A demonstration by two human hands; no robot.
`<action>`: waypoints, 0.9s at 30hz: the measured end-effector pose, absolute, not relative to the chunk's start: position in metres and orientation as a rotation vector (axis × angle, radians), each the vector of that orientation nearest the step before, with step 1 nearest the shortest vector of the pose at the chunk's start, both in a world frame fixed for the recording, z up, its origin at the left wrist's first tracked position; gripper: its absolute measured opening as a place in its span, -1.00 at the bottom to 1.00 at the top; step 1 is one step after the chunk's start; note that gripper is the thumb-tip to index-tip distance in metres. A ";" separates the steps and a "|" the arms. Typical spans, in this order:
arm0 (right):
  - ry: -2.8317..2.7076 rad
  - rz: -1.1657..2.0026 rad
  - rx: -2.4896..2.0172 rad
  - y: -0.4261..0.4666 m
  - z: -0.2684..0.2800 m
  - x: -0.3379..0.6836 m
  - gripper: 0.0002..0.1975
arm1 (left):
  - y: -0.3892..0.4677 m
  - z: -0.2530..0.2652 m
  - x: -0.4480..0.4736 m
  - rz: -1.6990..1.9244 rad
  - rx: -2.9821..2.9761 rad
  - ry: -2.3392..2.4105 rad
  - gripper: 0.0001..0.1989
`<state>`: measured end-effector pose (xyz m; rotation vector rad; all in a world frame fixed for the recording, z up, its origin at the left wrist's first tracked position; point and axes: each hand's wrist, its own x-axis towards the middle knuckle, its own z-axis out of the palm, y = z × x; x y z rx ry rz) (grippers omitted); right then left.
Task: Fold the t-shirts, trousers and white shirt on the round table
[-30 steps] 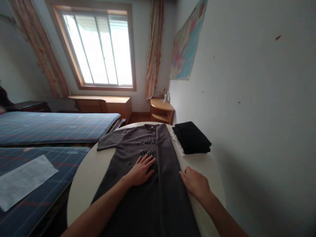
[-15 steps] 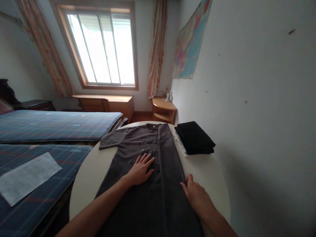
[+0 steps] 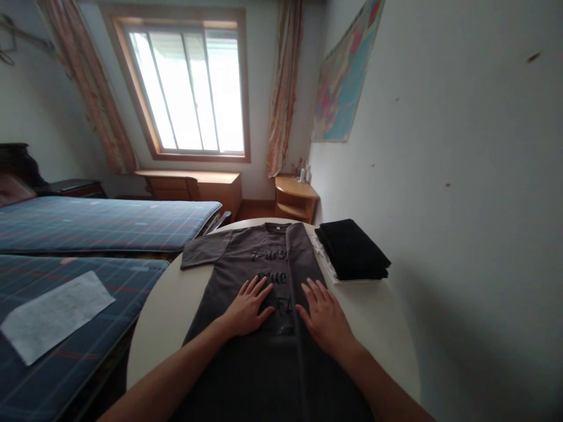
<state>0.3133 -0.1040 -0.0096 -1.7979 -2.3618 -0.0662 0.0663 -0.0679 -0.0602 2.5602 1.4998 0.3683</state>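
A dark grey T-shirt (image 3: pixel 259 363) with black lettering lies spread on the round table, its collar at the far edge. Its right side is folded inward in a long strip that covers part of the lettering, while the left sleeve lies stretched out. My left hand (image 3: pixel 248 306) rests flat on the shirt's middle, over the lettering, fingers spread. On the folded strip lies my right hand (image 3: pixel 324 316), palm down with fingers apart. Neither hand grips the cloth. The shirt's lower end runs out of view at the bottom.
The cream round table (image 3: pixel 153 328) carries a stack of folded black clothes (image 3: pixel 352 249) on a white one at its far right. A wall (image 3: pixel 484 234) stands close on the right. To the left are plaid mattresses (image 3: pixel 132 225), with a paper sheet (image 3: pixel 57 316) on the nearer one.
My right hand has moved from the folded strip's outer edge inward and lies flat on the strip, its fingers opened. My left hand stays in place on the shirt. The view has shifted slightly.
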 end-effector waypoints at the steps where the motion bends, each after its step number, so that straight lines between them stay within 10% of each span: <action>1: -2.398 -0.016 -1.739 -0.097 -0.012 0.308 -0.41 | -0.065 -0.062 0.064 0.389 2.543 1.531 -0.37; 13: -2.287 0.065 -1.724 -0.021 -0.029 0.272 -0.46 | 0.022 -0.054 -0.057 0.652 1.612 2.639 -0.44; 27: -2.251 0.204 -1.691 -0.017 -0.049 0.275 -0.49 | 0.044 -0.055 -0.107 1.014 1.720 2.570 -0.54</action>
